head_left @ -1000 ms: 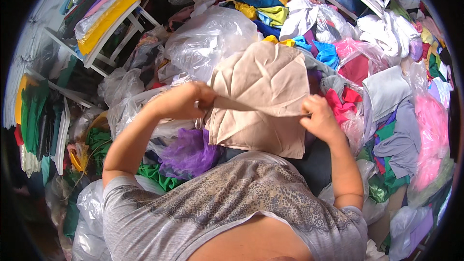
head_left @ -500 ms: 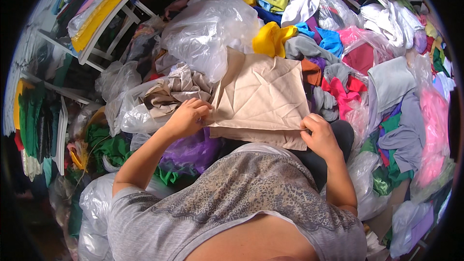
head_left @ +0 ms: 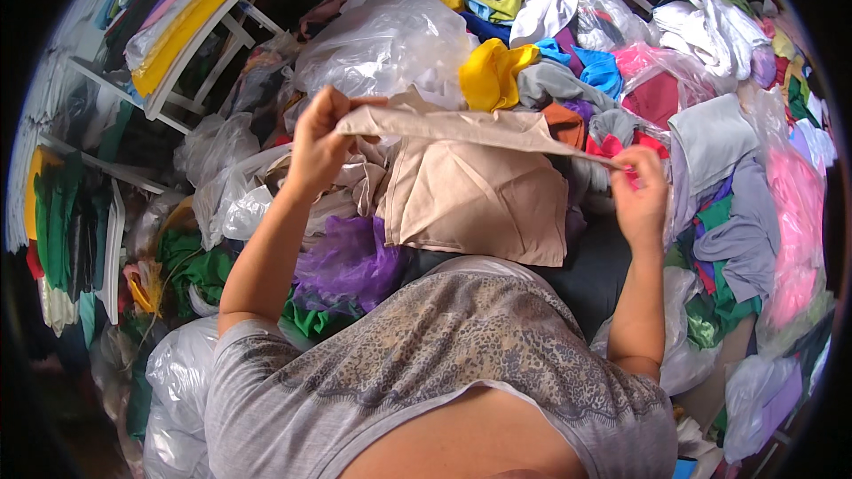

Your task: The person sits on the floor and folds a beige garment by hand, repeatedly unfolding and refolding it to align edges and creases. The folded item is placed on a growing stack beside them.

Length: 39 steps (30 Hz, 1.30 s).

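Observation:
Between my two hands a beige cloth is stretched, its near edge lifted and pulled nearly straight. My left hand pinches one corner, and my right hand grips the opposite corner, held a little lower. Beneath it, a second beige cloth lies spread over my lap, creased, its lower edge hanging toward me. More crumpled beige cloth sits to the left, partly behind my left wrist.
Heaped fabrics surround me: a yellow cloth, a purple sheer bundle, a grey cloth and a clear plastic bag. On the left, white racks hold folded stacks. A pink plastic-wrapped bundle lies at right.
Both hands have risen and moved farther apart, lifting the upper beige cloth off the one below. The lower cloth now shows more fully on my lap.

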Each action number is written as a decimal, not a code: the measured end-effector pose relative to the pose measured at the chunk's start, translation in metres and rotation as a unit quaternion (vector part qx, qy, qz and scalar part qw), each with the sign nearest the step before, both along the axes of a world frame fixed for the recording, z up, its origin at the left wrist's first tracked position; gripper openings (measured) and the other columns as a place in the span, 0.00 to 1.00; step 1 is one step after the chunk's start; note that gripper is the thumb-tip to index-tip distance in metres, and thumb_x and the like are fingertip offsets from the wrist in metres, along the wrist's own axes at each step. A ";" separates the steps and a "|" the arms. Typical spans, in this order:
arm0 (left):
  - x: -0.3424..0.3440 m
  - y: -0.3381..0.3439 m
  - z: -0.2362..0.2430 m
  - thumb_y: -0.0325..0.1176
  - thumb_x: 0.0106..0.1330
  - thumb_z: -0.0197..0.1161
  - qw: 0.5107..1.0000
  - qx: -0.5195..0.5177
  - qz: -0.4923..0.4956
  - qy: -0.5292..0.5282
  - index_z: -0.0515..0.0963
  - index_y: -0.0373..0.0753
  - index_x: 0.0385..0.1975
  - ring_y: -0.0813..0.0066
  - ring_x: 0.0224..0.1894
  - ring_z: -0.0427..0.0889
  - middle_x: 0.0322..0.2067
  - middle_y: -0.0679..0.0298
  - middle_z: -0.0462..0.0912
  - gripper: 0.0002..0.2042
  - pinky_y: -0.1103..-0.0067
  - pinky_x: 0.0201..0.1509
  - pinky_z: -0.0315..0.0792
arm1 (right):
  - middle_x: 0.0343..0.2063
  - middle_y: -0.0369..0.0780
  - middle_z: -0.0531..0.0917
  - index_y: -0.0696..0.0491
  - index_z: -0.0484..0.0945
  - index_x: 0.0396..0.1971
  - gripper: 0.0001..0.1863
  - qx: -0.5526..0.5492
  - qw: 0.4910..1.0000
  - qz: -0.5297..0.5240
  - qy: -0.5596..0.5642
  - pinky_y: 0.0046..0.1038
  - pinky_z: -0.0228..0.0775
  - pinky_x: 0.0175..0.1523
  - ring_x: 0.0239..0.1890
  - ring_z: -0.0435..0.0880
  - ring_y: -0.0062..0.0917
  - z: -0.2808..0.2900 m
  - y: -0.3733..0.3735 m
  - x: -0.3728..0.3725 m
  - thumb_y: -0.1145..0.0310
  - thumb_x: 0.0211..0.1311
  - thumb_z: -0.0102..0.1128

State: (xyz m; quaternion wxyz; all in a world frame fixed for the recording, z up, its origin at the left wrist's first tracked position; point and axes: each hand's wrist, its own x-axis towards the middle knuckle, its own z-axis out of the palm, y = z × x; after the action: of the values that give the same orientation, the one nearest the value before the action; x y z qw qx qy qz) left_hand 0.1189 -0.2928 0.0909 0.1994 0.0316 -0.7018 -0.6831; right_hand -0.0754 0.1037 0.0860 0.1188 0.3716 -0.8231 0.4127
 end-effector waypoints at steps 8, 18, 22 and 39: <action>0.015 0.037 0.095 0.27 0.68 0.62 0.854 -0.321 0.304 0.275 0.77 0.30 0.47 0.75 0.41 0.83 0.46 0.52 0.84 0.11 0.82 0.48 0.74 | 0.43 0.45 0.82 0.59 0.73 0.48 0.10 -0.417 0.881 0.170 -0.142 0.29 0.73 0.53 0.45 0.82 0.29 0.066 0.019 0.002 0.78 0.69 0.52; -0.016 0.029 0.104 0.35 0.74 0.60 0.888 -0.209 0.364 0.191 0.76 0.40 0.30 0.92 0.25 0.66 0.23 0.75 0.75 0.10 0.88 0.26 0.59 | 0.38 0.37 0.83 0.57 0.77 0.46 0.09 -0.440 0.886 0.059 -0.134 0.18 0.71 0.45 0.38 0.80 0.17 0.077 -0.028 -0.033 0.75 0.67 0.61; -0.068 0.001 0.056 0.38 0.72 0.62 0.892 -0.267 0.361 0.041 0.75 0.37 0.28 0.88 0.26 0.63 0.21 0.74 0.70 0.13 0.85 0.28 0.61 | 0.36 0.33 0.83 0.57 0.79 0.42 0.07 -0.392 0.906 0.029 -0.157 0.16 0.69 0.45 0.38 0.78 0.13 0.022 -0.058 -0.076 0.74 0.66 0.64; -0.020 0.005 -0.082 0.39 0.62 0.67 0.887 -0.348 0.279 -0.121 0.77 0.41 0.43 0.57 0.42 0.81 0.38 0.57 0.81 0.14 0.67 0.44 0.74 | 0.60 0.50 0.74 0.58 0.68 0.62 0.30 -0.012 0.977 -0.038 -0.209 0.32 0.71 0.59 0.54 0.80 0.34 -0.180 -0.079 -0.131 0.62 0.64 0.66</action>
State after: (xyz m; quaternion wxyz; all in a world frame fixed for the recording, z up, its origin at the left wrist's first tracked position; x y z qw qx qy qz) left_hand 0.0984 -0.2880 0.0089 0.2934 0.2366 -0.8754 -0.3026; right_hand -0.2067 0.0243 -0.0937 -0.0361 0.2439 -0.8383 0.4863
